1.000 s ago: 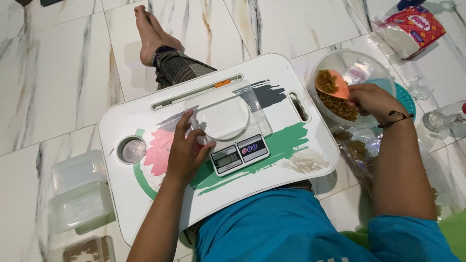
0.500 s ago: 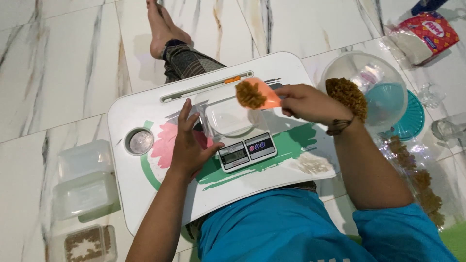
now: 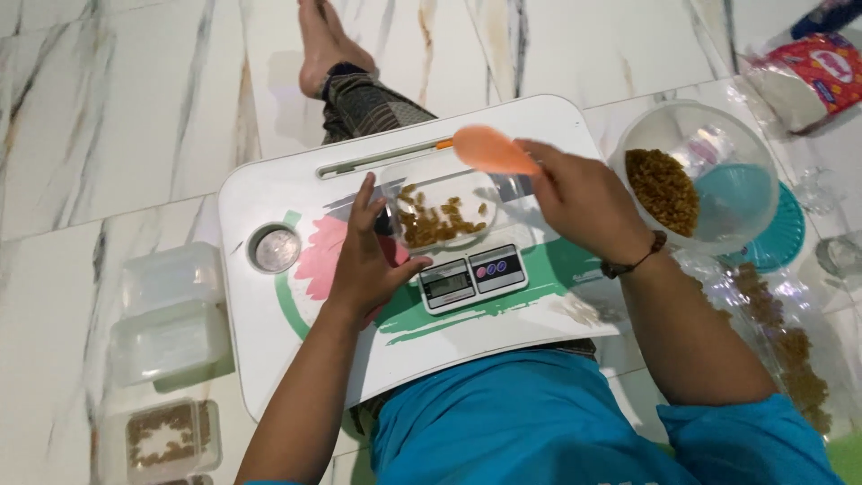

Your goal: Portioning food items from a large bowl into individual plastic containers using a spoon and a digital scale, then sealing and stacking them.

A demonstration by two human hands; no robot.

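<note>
Head view: left hand (image 3: 366, 260) open, fingers spread against side of clear container (image 3: 442, 208) of brown pieces, which sits on digital scale (image 3: 470, 274) atop white lap tray (image 3: 269, 193). Right hand (image 3: 579, 199) grips orange scoop (image 3: 490, 149), held over container. Clear bowl (image 3: 696, 175) to the right, holding more pieces.

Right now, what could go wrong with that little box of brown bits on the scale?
The clear box sits on a small scale, steadied only by the left hand; a nudge might tip it. The orange spoon in the right hand hovers beside it, so crumbs could drop onto the lap tray.
</note>
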